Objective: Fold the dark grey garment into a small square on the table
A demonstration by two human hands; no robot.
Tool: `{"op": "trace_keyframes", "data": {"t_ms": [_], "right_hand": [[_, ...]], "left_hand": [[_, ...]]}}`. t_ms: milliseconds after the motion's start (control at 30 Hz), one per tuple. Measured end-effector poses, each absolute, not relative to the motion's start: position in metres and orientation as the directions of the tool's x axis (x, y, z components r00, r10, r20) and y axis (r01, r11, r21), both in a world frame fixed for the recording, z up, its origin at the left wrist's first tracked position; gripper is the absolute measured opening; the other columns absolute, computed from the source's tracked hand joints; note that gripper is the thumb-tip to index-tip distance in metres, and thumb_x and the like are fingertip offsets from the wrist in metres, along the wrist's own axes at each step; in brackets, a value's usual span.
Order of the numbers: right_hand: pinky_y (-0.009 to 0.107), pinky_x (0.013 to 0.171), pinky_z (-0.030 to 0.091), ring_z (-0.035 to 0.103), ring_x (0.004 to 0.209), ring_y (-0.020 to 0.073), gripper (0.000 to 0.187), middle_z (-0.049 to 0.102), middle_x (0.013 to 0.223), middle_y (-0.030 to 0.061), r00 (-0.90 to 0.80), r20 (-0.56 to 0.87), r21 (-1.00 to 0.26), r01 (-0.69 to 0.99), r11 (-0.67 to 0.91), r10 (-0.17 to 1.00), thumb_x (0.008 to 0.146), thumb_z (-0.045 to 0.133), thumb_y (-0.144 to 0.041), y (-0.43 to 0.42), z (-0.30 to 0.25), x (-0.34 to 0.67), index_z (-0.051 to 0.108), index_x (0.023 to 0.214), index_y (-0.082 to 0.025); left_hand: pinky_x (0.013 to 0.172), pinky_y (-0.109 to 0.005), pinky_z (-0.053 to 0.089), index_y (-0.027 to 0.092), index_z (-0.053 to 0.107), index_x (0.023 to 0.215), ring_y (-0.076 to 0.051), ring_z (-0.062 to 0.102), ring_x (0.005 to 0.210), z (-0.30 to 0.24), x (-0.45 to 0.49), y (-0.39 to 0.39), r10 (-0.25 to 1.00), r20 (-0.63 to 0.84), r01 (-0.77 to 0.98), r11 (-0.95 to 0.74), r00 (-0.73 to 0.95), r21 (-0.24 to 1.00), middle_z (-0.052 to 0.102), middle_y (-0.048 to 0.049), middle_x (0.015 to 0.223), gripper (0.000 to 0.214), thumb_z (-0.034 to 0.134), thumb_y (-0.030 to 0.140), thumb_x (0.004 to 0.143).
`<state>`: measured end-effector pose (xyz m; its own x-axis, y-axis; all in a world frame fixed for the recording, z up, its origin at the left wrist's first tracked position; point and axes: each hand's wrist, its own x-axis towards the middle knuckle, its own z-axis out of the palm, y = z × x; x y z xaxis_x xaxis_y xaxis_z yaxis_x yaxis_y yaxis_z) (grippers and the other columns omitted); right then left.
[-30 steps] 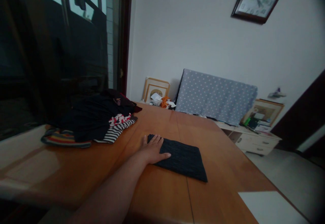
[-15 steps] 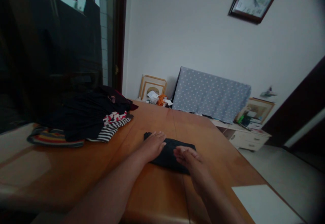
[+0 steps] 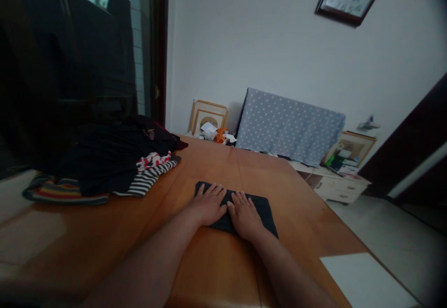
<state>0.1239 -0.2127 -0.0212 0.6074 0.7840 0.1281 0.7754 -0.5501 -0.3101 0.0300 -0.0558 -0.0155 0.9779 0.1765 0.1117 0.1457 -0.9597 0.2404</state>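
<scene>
A dark navy folded cloth (image 3: 256, 210) lies flat on the wooden table (image 3: 213, 164), near the middle. My left hand (image 3: 209, 204) rests palm down on its left part, and my right hand (image 3: 244, 216) rests palm down just beside it on the right part. Both hands lie flat with fingers spread, and neither grips the cloth. The hands hide the cloth's middle and near edge. To the left, a pile of clothes (image 3: 104, 159) stands apart from my hands, with dark garments on top of black-and-white striped (image 3: 146, 182) and multicoloured striped (image 3: 63, 194) ones.
A white sheet (image 3: 366, 280) covers the table's near right corner. Beyond the far edge stand a polka-dot covered board (image 3: 289, 126), picture frames (image 3: 207, 119), and a cream drawer cabinet (image 3: 338, 189). A dark glass door (image 3: 70, 56) fills the left.
My right hand has come in from the lower right and now lies on the cloth next to my left. The cloth has gone from a wide flat piece to a narrower folded shape.
</scene>
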Motion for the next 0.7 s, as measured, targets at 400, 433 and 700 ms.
{"op": "trace_keyframes", "data": {"t_ms": [400, 433, 700], "right_hand": [[0.038, 0.108, 0.044, 0.062, 0.123, 0.0249, 0.049, 0.069, 0.129, 0.0145, 0.814, 0.321, -0.722, 0.541, -0.431, 0.484, 0.094, 0.049, -0.046, -0.258, -0.014, 0.175, 0.067, 0.128, -0.015], [0.037, 0.105, 0.046, 0.064, 0.119, 0.0253, 0.047, 0.071, 0.124, 0.0142, 0.849, 0.316, -0.742, 0.499, -0.448, 0.423, 0.092, 0.051, -0.046, -0.268, -0.014, 0.183, 0.069, 0.124, -0.016], [0.026, 0.053, 0.042, 0.061, 0.059, 0.0174, 0.029, 0.068, 0.068, 0.0068, 0.948, -0.035, -0.815, 0.155, -0.558, 0.315, 0.084, 0.058, -0.044, -0.318, -0.018, 0.204, 0.068, 0.077, -0.018]], "left_hand": [[0.122, -0.062, 0.005, 0.022, 0.032, 0.159, -0.033, 0.011, 0.156, -0.01, 0.03, -0.058, 0.182, 0.068, 0.155, -0.945, 0.981, 0.289, 0.021, -0.0105, 0.168, 0.09, 0.027, 0.08, 0.09], [0.122, -0.063, 0.004, 0.022, 0.032, 0.159, -0.034, 0.01, 0.156, -0.01, 0.03, -0.058, 0.178, 0.069, 0.151, -0.944, 0.982, 0.293, 0.021, -0.0112, 0.168, 0.095, 0.027, 0.083, 0.088], [0.121, -0.063, 0.004, 0.02, 0.031, 0.16, -0.036, 0.01, 0.156, -0.009, 0.031, -0.059, 0.184, 0.052, 0.162, -0.945, 0.982, 0.284, 0.019, -0.0129, 0.168, 0.111, 0.032, 0.093, 0.076]]}}
